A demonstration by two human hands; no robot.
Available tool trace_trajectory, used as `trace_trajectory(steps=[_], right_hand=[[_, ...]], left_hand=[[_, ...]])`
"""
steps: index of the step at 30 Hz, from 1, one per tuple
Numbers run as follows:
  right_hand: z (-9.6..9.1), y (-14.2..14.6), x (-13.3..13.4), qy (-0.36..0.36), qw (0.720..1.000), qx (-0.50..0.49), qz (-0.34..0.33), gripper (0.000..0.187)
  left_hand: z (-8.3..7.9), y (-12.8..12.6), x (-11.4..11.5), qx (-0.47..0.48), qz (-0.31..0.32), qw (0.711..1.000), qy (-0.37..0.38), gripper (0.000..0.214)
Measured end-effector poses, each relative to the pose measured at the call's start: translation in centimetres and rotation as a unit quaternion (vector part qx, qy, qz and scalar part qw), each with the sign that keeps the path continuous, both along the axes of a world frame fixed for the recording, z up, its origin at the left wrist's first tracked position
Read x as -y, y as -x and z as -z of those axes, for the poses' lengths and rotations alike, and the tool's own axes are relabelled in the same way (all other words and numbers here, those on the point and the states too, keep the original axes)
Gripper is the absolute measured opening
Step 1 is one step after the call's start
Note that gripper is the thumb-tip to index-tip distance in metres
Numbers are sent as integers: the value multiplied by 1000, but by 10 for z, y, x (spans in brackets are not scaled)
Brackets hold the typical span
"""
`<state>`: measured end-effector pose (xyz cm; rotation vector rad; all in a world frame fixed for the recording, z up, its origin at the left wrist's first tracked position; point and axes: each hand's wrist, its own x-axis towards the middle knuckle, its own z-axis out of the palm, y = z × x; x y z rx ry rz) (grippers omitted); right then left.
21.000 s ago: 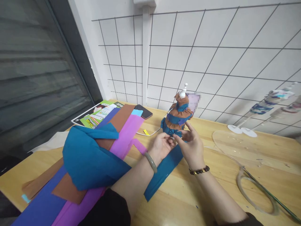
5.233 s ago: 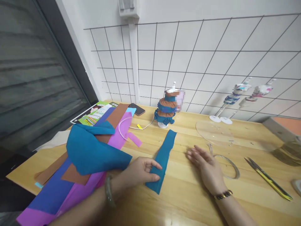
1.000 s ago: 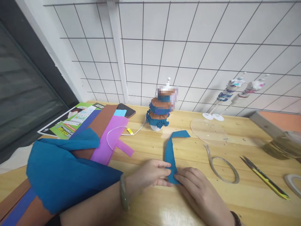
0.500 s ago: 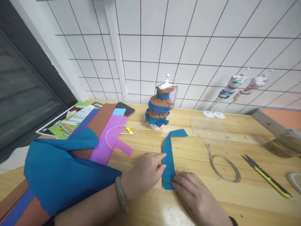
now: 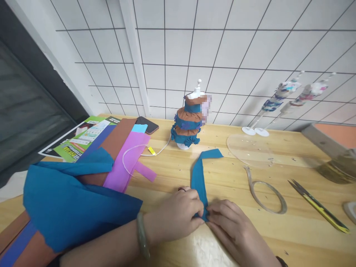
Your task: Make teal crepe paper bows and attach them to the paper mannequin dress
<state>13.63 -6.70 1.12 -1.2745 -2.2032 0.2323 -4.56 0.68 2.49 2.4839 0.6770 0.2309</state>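
A blue crepe paper strip (image 5: 198, 177) lies on the wooden table, its far end bent to the right. My left hand (image 5: 180, 211), with a bangle at the wrist, pinches the strip's near end from the left. From the right, the fingertips of my right hand (image 5: 233, 226) close on the same end, and the two hands nearly meet there. The fingers partly hide the pinched edge. Beyond the strip stands a small dress form (image 5: 189, 120) wrapped in blue and brown ruffled paper.
Large sheets of blue paper (image 5: 75, 207) and purple paper (image 5: 125, 159) lie at left, near a phone (image 5: 148, 125). To the right are a clear disc (image 5: 247, 150), a coil of tape (image 5: 283, 205), yellow-black scissors (image 5: 319, 207), a grey box (image 5: 314, 133) and two small mannequins (image 5: 269, 105) on stands.
My left hand has slid down the strip to its near end and closed there. My right fingers now pinch that end too, instead of lying on its edge. The view has shifted slightly.
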Motion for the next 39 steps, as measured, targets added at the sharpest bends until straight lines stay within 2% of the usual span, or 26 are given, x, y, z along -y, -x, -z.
trace_trajectory(steps=[1,8,16,30,39], right_hand=[[0,-1,0,13,1000,-2,0,12],[0,-2,1,92,996,-10,16,14],[3,0,0,129,989,-54,44,16],[1,3,0,144,986,-54,70,15],[4,4,0,124,988,-49,77,14]], left_hand=[[1,0,0,1,4,1000,-4,6],[4,1,-3,-7,22,999,-28,19],[7,1,-2,-5,0,1000,-26,18],[2,1,-2,2,-11,1000,8,10],[1,0,-2,-11,-9,1000,-25,13]])
